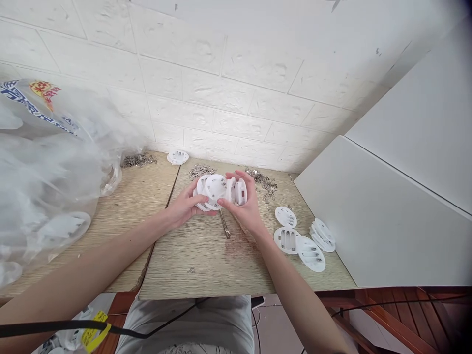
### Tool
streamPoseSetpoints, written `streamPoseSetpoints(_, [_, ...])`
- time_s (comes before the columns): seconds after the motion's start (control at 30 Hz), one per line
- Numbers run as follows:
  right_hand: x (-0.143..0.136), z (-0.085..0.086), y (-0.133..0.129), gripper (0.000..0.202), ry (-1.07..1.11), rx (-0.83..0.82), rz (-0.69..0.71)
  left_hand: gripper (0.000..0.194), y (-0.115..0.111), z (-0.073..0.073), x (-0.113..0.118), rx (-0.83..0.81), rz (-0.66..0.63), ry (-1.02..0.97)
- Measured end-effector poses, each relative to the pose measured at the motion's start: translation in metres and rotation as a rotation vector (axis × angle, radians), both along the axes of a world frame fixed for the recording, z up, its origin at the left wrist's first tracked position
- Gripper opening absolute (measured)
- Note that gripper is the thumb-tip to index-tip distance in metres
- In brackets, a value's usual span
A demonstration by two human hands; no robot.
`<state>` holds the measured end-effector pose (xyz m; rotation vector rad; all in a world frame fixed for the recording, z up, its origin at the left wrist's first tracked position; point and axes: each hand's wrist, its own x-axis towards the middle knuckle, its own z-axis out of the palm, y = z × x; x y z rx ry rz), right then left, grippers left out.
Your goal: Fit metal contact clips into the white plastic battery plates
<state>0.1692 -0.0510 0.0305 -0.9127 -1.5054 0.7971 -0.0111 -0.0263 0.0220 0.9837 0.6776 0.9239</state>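
Both hands are above the middle of the wooden table, close together around white round plastic battery holders. My left hand (185, 204) is closed on several overlapping battery holders (216, 187), with its thumb across the front one. My right hand (244, 205) wraps around more battery holders (239, 191) turned on edge, its thumb touching the left stack. Metal contacts show on the front holder's face. Just below the hands lies a slim metal tool (224, 225) resembling tweezers, its upper end hidden. Small metal contact pieces (201, 170) are heaped behind the hands.
More battery holders (287, 240) lie to the right, several stacked against a white panel (368, 211). One pair (177, 157) sits by the brick wall. A large clear plastic bag (62, 172) fills the left. Other metal piles (263, 183) lie at the back. A black cable (147, 336) crosses below.
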Motion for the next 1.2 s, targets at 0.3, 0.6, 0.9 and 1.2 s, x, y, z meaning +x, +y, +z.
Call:
streamPoseSetpoints(0.3, [0.006, -0.003, 0.004, 0.051, -0.340, 0.228, -0.024, 0.055, -0.001, -0.001, -0.001, 0.008, -0.023, -0.028])
streamPoseSetpoints(0.6, [0.002, -0.005, 0.005, 0.052, -0.585, 0.399, -0.003, 0.063, 0.001, -0.009, 0.002, 0.026, -0.004, -0.024])
streamPoseSetpoints(0.9, [-0.008, -0.003, -0.003, 0.046, -0.414, 0.306, 0.093, 0.066, -0.004, -0.004, 0.007, 0.037, 0.051, 0.023])
streamPoseSetpoints(1.2, [-0.014, 0.002, -0.003, 0.045, 0.495, -0.196, 0.186, 0.062, -0.003, 0.000, 0.004, -0.034, 0.026, -0.017])
